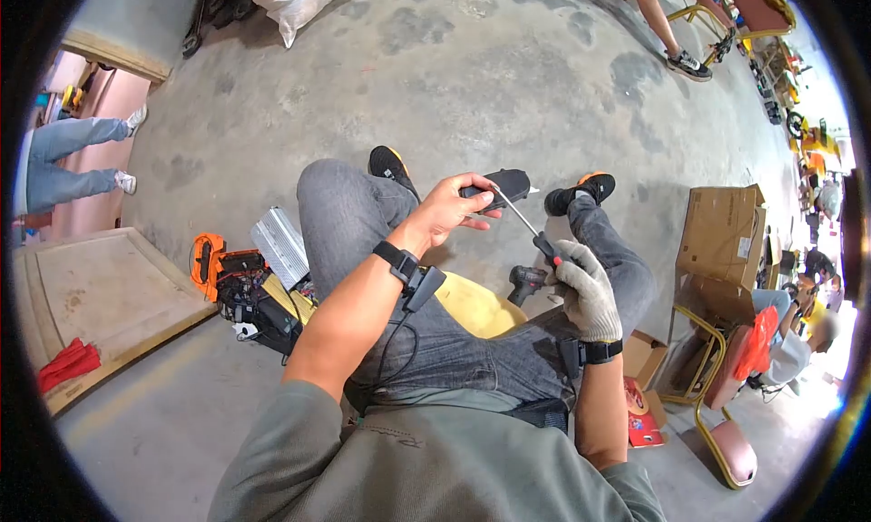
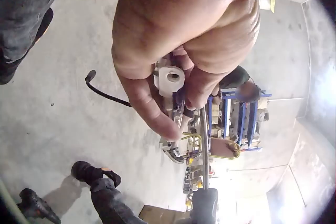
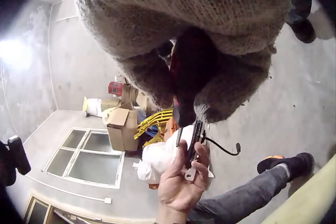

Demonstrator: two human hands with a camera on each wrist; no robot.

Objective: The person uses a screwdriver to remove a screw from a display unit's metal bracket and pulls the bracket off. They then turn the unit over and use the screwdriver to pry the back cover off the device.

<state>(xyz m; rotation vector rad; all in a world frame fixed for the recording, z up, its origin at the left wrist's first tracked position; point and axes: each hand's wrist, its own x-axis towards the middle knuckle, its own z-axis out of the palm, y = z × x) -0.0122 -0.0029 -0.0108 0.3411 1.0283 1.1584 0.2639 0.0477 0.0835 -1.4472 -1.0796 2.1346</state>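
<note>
My bare left hand (image 1: 445,212) holds a long black part (image 1: 510,185) out over the floor between my knees. A white end piece with a hole (image 2: 170,79) shows between its fingers in the left wrist view, and a short black cable (image 2: 108,97) sticks out sideways from the part. In a knitted glove, my right hand (image 1: 588,291) grips the dark, red-marked handle of a screwdriver (image 1: 519,215). Its metal shaft slants up to the left hand, the tip right at the left thumb and the near end of the part.
Between my legs are a yellow surface (image 1: 476,304) and a cordless drill (image 1: 524,284). Orange and black equipment (image 1: 240,268) lies by my left leg, near a wooden panel (image 1: 118,282). At right stand a cardboard box (image 1: 721,236) and a chair (image 1: 726,440). Other people's legs (image 1: 77,164) show farther off.
</note>
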